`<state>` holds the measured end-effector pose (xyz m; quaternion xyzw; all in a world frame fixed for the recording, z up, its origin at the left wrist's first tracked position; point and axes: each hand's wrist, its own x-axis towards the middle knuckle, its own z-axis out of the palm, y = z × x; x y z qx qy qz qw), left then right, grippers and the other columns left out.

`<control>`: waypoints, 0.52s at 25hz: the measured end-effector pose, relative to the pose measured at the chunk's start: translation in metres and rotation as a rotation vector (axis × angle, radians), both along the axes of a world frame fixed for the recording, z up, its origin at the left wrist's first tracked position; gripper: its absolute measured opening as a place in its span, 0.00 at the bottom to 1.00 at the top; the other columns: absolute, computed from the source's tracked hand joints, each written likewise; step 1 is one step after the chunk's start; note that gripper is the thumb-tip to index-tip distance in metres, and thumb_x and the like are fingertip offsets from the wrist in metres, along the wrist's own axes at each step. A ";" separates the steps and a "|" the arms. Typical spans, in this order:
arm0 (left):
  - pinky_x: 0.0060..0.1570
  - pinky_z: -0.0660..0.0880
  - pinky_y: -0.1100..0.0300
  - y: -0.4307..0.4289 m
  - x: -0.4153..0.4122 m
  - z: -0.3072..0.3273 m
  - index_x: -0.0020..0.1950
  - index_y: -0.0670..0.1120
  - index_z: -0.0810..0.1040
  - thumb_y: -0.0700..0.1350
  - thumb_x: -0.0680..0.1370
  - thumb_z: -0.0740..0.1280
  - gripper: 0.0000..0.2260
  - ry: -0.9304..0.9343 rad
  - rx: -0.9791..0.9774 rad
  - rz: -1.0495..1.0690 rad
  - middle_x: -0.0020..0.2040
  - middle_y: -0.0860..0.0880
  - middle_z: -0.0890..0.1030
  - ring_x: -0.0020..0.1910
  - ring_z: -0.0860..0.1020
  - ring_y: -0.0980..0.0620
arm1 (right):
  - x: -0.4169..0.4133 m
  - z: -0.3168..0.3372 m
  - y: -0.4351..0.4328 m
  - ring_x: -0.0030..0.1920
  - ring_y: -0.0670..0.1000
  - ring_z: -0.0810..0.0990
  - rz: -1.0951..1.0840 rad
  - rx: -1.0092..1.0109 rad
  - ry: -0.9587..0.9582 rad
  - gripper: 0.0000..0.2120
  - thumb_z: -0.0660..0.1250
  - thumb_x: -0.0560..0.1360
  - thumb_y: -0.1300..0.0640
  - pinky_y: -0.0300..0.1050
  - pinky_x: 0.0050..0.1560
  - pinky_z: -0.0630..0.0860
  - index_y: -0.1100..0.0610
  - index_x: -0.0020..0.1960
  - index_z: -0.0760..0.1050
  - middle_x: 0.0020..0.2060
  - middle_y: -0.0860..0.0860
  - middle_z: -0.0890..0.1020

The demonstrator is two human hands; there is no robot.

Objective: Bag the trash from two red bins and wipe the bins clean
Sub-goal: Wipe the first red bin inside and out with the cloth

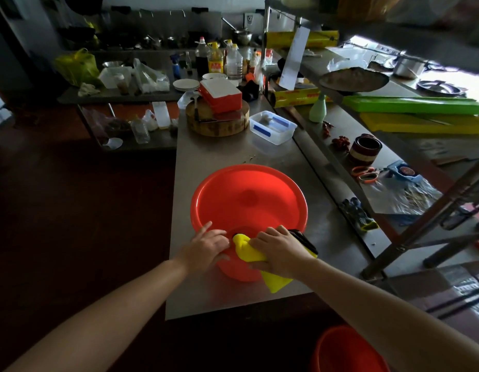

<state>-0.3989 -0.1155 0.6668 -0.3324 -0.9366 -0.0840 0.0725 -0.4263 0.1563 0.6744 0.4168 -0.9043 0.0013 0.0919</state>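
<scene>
A round red bin (249, 202) sits near the front of the steel counter (219, 154), and its inside looks bare. My left hand (206, 244) holds the bin's near rim, fingers curled over the edge. My right hand (277, 249) grips a yellow cloth (249, 251) with a dark striped edge and presses it against the near rim and outer wall. Part of the cloth hangs down the bin's outside. A second red bin (348, 350) stands on the floor at the lower right, partly hidden by my right arm.
Behind the bin stand a round wooden chopping block (219, 124) with a red box (220, 95) on it and a clear plastic container (273, 127). A steel rack with shelves (394, 162) runs along the right. Bottles and dishes crowd the back counter. Dark floor lies left.
</scene>
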 end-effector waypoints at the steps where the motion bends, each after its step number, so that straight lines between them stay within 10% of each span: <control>1: 0.71 0.58 0.32 -0.014 -0.002 0.002 0.60 0.43 0.83 0.48 0.78 0.71 0.13 -0.011 -0.032 0.003 0.59 0.47 0.84 0.67 0.77 0.42 | -0.006 0.000 0.018 0.52 0.53 0.79 0.042 -0.008 0.032 0.31 0.57 0.74 0.28 0.52 0.54 0.76 0.50 0.63 0.78 0.51 0.46 0.81; 7: 0.79 0.44 0.42 -0.038 -0.024 0.020 0.75 0.50 0.70 0.59 0.83 0.59 0.23 -0.094 -0.265 0.172 0.79 0.50 0.64 0.81 0.54 0.48 | -0.030 0.010 0.060 0.55 0.54 0.80 0.010 0.028 0.028 0.28 0.65 0.74 0.31 0.53 0.59 0.75 0.50 0.63 0.79 0.54 0.46 0.81; 13: 0.61 0.72 0.31 0.018 -0.005 0.002 0.53 0.39 0.84 0.55 0.77 0.66 0.20 0.087 -0.083 -0.035 0.52 0.42 0.85 0.57 0.83 0.43 | 0.003 -0.002 -0.018 0.49 0.55 0.79 -0.064 -0.062 0.049 0.26 0.59 0.75 0.30 0.55 0.50 0.75 0.50 0.55 0.80 0.47 0.47 0.80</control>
